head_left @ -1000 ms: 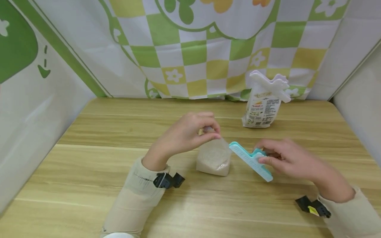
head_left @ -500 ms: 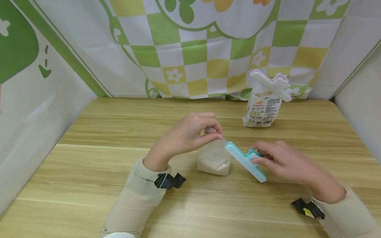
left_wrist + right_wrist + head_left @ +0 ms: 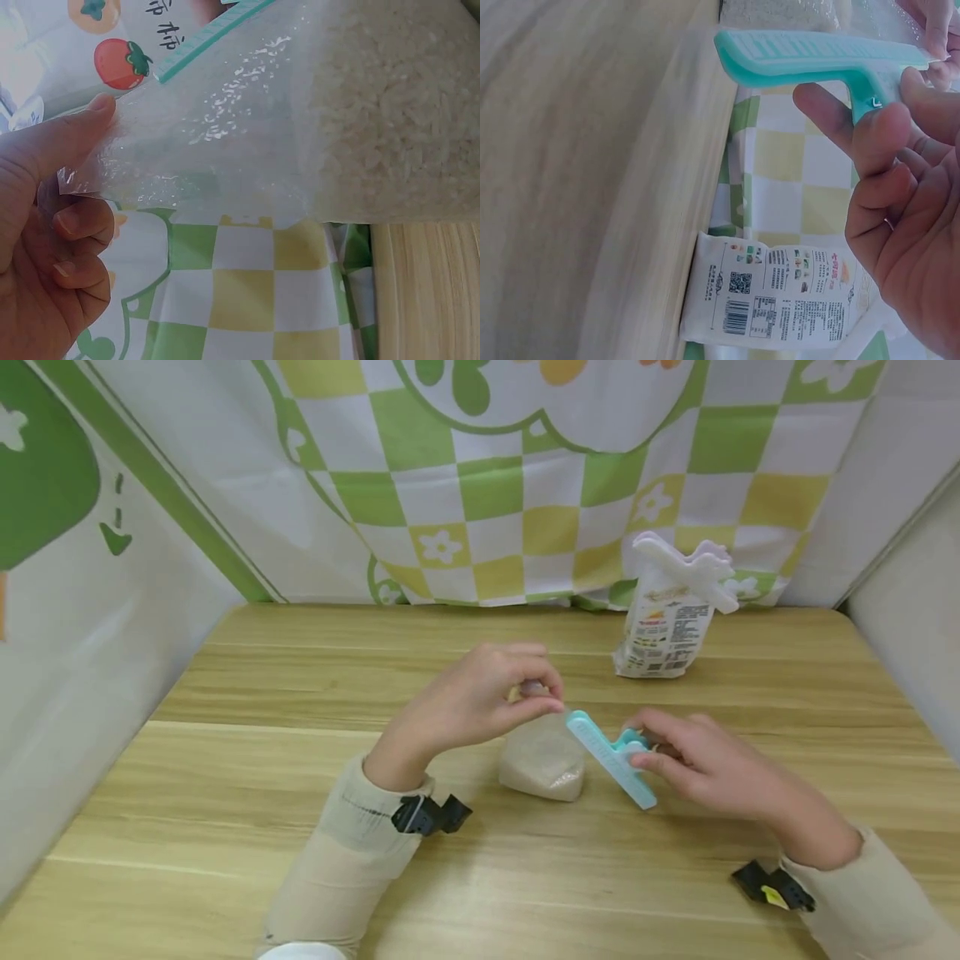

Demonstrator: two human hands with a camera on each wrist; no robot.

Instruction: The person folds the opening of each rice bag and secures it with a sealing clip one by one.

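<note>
A clear plastic bag of rice (image 3: 542, 764) stands on the wooden table, its grains filling the lower part. My left hand (image 3: 472, 702) pinches the gathered top of the bag between thumb and fingers; in the left wrist view the film (image 3: 202, 142) stretches from the thumb (image 3: 75, 131) to the rice. Beside the bag, my right hand (image 3: 712, 768) grips the handle of a turquoise and white bag clip (image 3: 611, 760). The clip's upper end is close to my left fingertips, near the bag's edge. Whether its long bars are apart is hard to tell.
Toward the back right stands a white printed package (image 3: 663, 635), with a white clip (image 3: 686, 568) across its top. A checked green and yellow cloth (image 3: 487, 493) hangs behind the wooden table (image 3: 300, 677). A white round edge (image 3: 300, 952) shows at the bottom.
My right hand has moved left with the turquoise clip, bringing it close to the bag. My left hand keeps its pinch on the bag's top, almost unmoved.
</note>
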